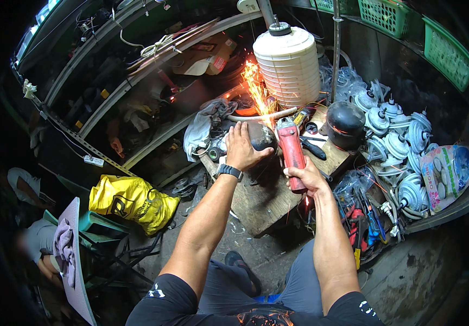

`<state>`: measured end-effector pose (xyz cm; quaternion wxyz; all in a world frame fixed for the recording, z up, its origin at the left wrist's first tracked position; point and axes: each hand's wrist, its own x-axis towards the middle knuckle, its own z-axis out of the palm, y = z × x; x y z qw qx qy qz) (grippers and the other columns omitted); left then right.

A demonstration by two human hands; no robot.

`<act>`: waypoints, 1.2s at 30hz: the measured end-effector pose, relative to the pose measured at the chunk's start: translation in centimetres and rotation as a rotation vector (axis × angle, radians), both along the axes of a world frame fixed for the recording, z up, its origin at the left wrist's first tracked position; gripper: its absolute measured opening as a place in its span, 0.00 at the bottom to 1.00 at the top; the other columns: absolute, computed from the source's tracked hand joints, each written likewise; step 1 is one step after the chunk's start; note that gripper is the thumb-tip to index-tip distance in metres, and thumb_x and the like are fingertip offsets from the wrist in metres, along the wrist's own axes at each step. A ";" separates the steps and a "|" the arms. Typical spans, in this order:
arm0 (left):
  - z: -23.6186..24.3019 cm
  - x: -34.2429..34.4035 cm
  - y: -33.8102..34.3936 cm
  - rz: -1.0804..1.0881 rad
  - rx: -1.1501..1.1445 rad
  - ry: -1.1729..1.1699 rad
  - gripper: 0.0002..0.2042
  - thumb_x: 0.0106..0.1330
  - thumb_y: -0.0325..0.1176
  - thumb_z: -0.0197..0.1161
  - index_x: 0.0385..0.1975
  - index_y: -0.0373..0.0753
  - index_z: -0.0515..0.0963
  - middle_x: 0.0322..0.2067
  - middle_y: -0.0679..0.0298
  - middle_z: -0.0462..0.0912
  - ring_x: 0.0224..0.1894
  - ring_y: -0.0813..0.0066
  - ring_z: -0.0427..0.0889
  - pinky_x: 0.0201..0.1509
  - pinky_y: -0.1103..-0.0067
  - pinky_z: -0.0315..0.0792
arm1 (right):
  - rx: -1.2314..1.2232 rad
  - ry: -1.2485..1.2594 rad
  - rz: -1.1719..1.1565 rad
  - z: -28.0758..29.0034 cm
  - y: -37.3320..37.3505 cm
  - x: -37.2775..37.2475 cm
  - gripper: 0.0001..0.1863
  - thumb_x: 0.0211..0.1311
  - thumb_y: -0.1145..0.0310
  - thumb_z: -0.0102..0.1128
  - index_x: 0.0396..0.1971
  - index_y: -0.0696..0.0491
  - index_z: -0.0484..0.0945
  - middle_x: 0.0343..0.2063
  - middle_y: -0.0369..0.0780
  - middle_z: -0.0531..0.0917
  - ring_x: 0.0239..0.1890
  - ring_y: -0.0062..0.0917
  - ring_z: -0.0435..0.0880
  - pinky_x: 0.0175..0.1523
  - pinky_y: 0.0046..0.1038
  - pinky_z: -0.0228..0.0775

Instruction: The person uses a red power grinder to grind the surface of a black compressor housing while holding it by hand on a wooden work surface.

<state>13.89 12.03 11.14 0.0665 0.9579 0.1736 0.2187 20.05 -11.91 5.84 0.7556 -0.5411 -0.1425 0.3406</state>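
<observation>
My right hand (310, 178) is closed round the rear of a red angle grinder (291, 149). The grinder's head meets a dark, rounded metal body (261, 134), and bright orange sparks (257, 89) spray up and away from there. Fingers spread, my left hand (241, 149) lies flat on the left side of that metal body. Underneath is a worn wooden worktable (253, 209). The grinder's disc and the exact line of contact are hidden by its head and the glare. Right of the grinder lies a black-handled tool (315, 150).
A black dome-shaped body (346, 125) sits at the table's right edge. Behind stands a ribbed white drum (287, 65). Grey rags (204, 127) lie at left. Several round grey-white parts (397, 141) and hand tools (362, 223) crowd the right. A yellow bag (134, 202) and a seated person (42, 244) are at left.
</observation>
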 end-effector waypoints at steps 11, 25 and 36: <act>-0.1 0.2 0.1 -0.016 -0.052 0.006 0.65 0.47 0.71 0.78 0.78 0.28 0.60 0.77 0.39 0.61 0.80 0.36 0.57 0.84 0.49 0.51 | 0.021 -0.023 0.020 -0.6 0.5 0.6 0.20 0.57 0.73 0.77 0.48 0.52 0.77 0.30 0.35 0.83 0.25 0.20 0.84 0.30 0.28 0.84; 0.0 -0.1 0.2 -0.014 -0.003 -0.011 0.64 0.48 0.72 0.78 0.75 0.26 0.62 0.75 0.38 0.64 0.78 0.38 0.61 0.83 0.52 0.54 | 0.006 -0.009 0.028 -0.5 0.5 0.6 0.24 0.58 0.75 0.76 0.51 0.54 0.74 0.30 0.36 0.82 0.24 0.23 0.84 0.29 0.30 0.85; 0.0 -0.4 0.4 -0.003 -0.001 0.008 0.64 0.48 0.72 0.77 0.76 0.26 0.61 0.75 0.37 0.63 0.78 0.37 0.60 0.84 0.52 0.52 | 0.027 0.018 0.118 0.1 0.2 0.9 0.30 0.55 0.75 0.80 0.53 0.54 0.69 0.38 0.39 0.84 0.27 0.24 0.87 0.31 0.32 0.86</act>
